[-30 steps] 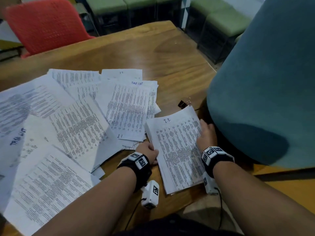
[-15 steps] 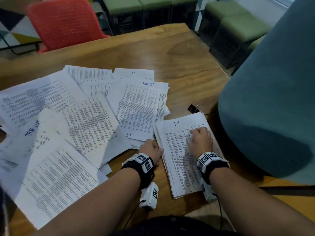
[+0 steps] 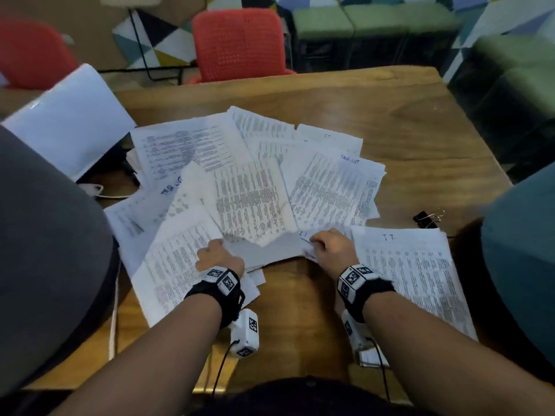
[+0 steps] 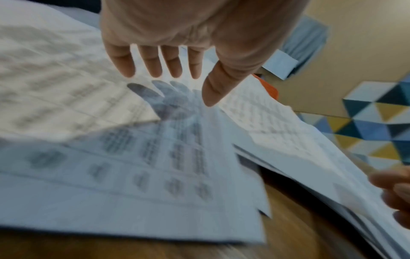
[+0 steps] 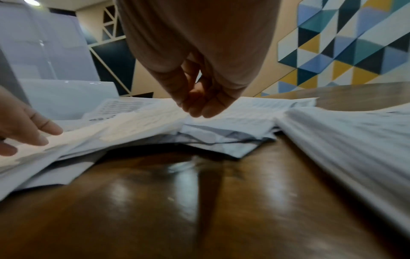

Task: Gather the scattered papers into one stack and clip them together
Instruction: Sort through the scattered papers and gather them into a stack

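Printed sheets (image 3: 255, 193) lie fanned across the middle of the wooden table (image 3: 420, 130). A squared stack headed "I.T." (image 3: 420, 280) lies at the near right. A black binder clip (image 3: 426, 219) sits just beyond that stack. My left hand (image 3: 214, 250) is over the near-left sheets with fingers (image 4: 153, 66) straight and spread, holding nothing. My right hand (image 3: 318, 244) pinches the near edge of some loose sheets (image 5: 221, 126) beside the stack, its fingertips (image 5: 199, 108) bunched together on the paper.
A teal chair back (image 3: 522, 265) crowds the right edge and a grey one (image 3: 45, 250) the left. A white flat object (image 3: 69, 121) and a white cable (image 3: 99, 190) lie at the far left. A red chair (image 3: 240, 40) stands beyond the table.
Both hands left the "I.T." stack and moved left to the scattered sheets. The right hand now pinches a sheet edge. The head view swung left.
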{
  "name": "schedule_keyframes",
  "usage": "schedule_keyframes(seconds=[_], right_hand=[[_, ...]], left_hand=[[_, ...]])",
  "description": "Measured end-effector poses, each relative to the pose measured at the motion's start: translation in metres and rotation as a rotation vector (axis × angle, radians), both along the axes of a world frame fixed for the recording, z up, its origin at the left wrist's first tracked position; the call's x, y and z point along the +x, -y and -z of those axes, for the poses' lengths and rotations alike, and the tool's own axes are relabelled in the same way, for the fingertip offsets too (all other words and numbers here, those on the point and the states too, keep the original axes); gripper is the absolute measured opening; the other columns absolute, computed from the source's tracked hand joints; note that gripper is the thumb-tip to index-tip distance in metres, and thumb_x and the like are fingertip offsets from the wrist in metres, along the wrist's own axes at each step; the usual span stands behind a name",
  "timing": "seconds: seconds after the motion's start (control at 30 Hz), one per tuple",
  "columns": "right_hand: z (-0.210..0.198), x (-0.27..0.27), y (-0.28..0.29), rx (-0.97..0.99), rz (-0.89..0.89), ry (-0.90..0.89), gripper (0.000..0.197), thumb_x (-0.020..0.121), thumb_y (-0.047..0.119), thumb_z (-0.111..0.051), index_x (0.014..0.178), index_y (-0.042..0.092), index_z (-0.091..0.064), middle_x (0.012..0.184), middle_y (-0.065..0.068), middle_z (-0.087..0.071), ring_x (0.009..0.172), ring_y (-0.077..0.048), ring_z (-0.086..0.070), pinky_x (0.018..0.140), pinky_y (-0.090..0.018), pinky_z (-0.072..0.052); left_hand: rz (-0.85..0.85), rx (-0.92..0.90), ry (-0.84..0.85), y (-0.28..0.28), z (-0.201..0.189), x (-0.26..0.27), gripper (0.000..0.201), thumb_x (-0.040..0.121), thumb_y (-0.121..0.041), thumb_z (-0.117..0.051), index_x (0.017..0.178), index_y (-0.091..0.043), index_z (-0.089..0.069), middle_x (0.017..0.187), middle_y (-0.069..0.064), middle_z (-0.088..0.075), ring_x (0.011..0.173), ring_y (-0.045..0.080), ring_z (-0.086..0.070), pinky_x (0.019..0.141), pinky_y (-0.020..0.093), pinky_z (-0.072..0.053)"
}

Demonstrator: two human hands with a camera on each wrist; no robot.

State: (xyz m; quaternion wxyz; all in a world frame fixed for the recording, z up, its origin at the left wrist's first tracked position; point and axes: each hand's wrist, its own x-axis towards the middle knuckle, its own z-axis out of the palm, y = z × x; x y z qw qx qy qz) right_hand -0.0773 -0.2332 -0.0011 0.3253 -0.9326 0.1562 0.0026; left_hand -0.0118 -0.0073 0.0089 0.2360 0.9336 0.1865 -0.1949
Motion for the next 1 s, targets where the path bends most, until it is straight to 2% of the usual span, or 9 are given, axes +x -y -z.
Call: schedule_keyframes(seconds=[0.1,0.17,0.27,0.37,0.43,0.57,0.63,0.73,1.0], right_hand=[[-0.001,0.024,-0.030,0.023,-0.059,-0.059,0.028,0.092,0.014,-0.049,0.115,0.011,-0.065,0.116,-0.011,-0.056,0.107,-0.027,-0.056,0.094,-0.025,-0.038],[-0.004,0.038,-0.046,0.043,-0.008,-0.051,0.037,0.093,0.012,-0.048,0.129,0.008,-0.055,0.131,-0.015,-0.046,0.118,-0.029,-0.050,0.102,-0.027,-0.035],[-0.004,0.056,-0.064,0.016,0.092,-0.070,0.053,0.091,0.017,-0.051,0.142,0.008,-0.038,0.142,-0.019,-0.033,0.129,-0.033,-0.040,0.107,-0.030,-0.032],[-0.005,0.073,-0.079,-0.001,0.162,-0.168,0.067,0.090,0.018,-0.054,0.149,0.014,-0.022,0.144,-0.021,-0.030,0.127,-0.038,-0.041,0.102,-0.038,-0.040],[-0.003,0.080,-0.084,0.071,0.225,-0.212,0.071,0.090,0.012,-0.055,0.150,0.015,-0.017,0.144,-0.020,-0.034,0.125,-0.037,-0.046,0.098,-0.039,-0.043],[0.008,0.088,-0.086,0.083,0.208,-0.221,0.043,0.089,0.007,-0.052,0.132,0.004,-0.045,0.124,-0.018,-0.058,0.110,-0.033,-0.059,0.090,-0.036,-0.051],[0.009,0.087,-0.083,0.037,0.181,-0.156,0.033,0.090,0.010,-0.050,0.121,0.004,-0.057,0.117,-0.018,-0.061,0.104,-0.033,-0.061,0.087,-0.035,-0.052],[0.004,0.082,-0.072,0.048,0.231,-0.068,0.026,0.091,0.009,-0.046,0.110,0.005,-0.063,0.108,-0.018,-0.063,0.096,-0.035,-0.061,0.079,-0.035,-0.053],[-0.031,0.075,-0.040,0.100,0.376,0.087,0.021,0.098,0.018,-0.044,0.110,0.002,-0.052,0.088,-0.010,-0.051,0.078,-0.026,-0.049,0.069,-0.031,-0.038]], left_hand=[[-0.128,0.087,-0.018,-0.044,-0.002,0.002,0.064,0.084,-0.023,-0.061,0.142,-0.019,-0.033,0.147,0.015,-0.026,0.133,0.038,-0.030,0.112,0.046,-0.029],[-0.197,0.136,-0.026,-0.072,0.000,0.000,0.068,0.081,-0.025,-0.064,0.142,-0.019,-0.033,0.150,0.015,-0.021,0.136,0.038,-0.025,0.115,0.046,-0.023],[-0.310,0.116,-0.083,-0.105,0.004,-0.003,0.080,0.071,-0.028,-0.075,0.138,-0.026,-0.032,0.149,0.013,-0.014,0.132,0.039,-0.029,0.109,0.048,-0.032],[-0.370,0.015,-0.130,-0.126,0.007,-0.004,0.106,0.052,-0.034,-0.087,0.139,-0.031,-0.026,0.143,0.012,-0.016,0.127,0.042,-0.037,0.099,0.053,-0.044],[-0.394,-0.038,-0.116,-0.132,0.007,-0.005,0.109,0.059,-0.026,-0.086,0.143,-0.032,-0.017,0.140,0.014,-0.020,0.120,0.043,-0.043,0.094,0.049,-0.047],[-0.487,-0.099,0.061,-0.141,0.007,-0.007,0.090,0.084,-0.007,-0.064,0.151,-0.019,-0.005,0.143,0.020,-0.037,0.122,0.037,-0.049,0.102,0.045,-0.040],[-0.532,-0.114,0.157,-0.150,0.012,-0.004,0.068,0.089,-0.008,-0.056,0.147,-0.015,-0.020,0.131,0.022,-0.050,0.113,0.038,-0.055,0.097,0.047,-0.045],[-0.556,-0.103,0.214,-0.157,0.011,0.002,0.033,0.093,-0.009,-0.049,0.125,-0.002,-0.046,0.120,0.025,-0.058,0.105,0.042,-0.059,0.088,0.045,-0.048],[-0.541,-0.113,0.214,-0.152,0.005,0.008,0.038,0.094,-0.026,-0.052,0.123,-0.002,-0.050,0.123,0.027,-0.055,0.108,0.045,-0.057,0.092,0.051,-0.048]])
